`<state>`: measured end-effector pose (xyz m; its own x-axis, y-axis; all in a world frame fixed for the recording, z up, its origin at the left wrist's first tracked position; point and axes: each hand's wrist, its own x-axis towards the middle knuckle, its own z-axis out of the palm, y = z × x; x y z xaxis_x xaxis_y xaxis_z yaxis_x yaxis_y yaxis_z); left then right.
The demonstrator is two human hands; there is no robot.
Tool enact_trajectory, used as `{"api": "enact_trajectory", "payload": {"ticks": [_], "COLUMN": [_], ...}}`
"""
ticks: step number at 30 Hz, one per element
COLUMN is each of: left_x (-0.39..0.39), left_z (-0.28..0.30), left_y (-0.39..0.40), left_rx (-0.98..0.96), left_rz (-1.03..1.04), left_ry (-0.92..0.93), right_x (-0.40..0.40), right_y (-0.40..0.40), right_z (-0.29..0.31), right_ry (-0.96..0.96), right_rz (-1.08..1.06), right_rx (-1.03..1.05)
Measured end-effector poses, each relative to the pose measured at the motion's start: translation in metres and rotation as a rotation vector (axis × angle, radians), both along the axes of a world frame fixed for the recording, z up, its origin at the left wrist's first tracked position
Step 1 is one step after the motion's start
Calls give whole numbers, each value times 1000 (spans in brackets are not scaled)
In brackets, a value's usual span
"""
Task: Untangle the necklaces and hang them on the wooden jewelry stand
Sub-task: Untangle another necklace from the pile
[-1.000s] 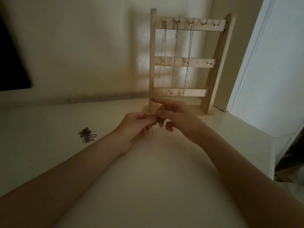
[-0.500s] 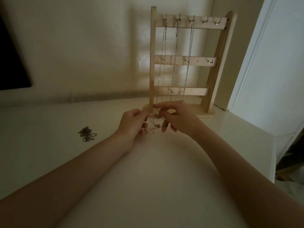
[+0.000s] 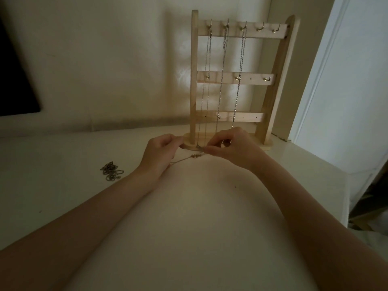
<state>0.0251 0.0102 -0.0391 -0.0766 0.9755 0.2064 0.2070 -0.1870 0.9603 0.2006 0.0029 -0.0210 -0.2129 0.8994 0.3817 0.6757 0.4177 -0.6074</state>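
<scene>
Left hand: our left hand (image 3: 161, 152) sits just in front of the stand's base, fingers curled, pinching one end of a thin chain (image 3: 189, 158).
Right hand: our right hand (image 3: 228, 148) is just beside the left, fingertips pinched on the same chain near the stand's left post.
Chain: it runs slack between our hands, with a small knot or clasp at mid-span, low over the desk (image 3: 189, 238); we cannot tell whether it touches the desk.
Stand: the wooden stand (image 3: 194, 80) rises right behind our hands, against the wall.
Hung necklaces: three necklaces (image 3: 238, 85) hang from the top bar's left three hooks, reaching down to just above our hands.
Free hooks: two top hooks (image 3: 267, 29) at the right carry nothing.
Pile: a tangled pile (image 3: 111, 171) of chains lies on the desk, well to the left of our left hand.
</scene>
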Motion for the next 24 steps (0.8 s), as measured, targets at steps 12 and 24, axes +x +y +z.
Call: {"api": "enact_trajectory", "payload": {"ticks": [12, 24], "left_x": [-3, 2], "left_z": [-4, -3], "left_y": [-1, -6], "left_rx": [61, 35], "left_rz": [-228, -358], "left_ry": [143, 87], "right_x": [0, -2], "right_y": [-2, -3], "right_z": [6, 6], "right_ry": [644, 717], "right_rz": [50, 118], "right_rx": [-140, -135]}}
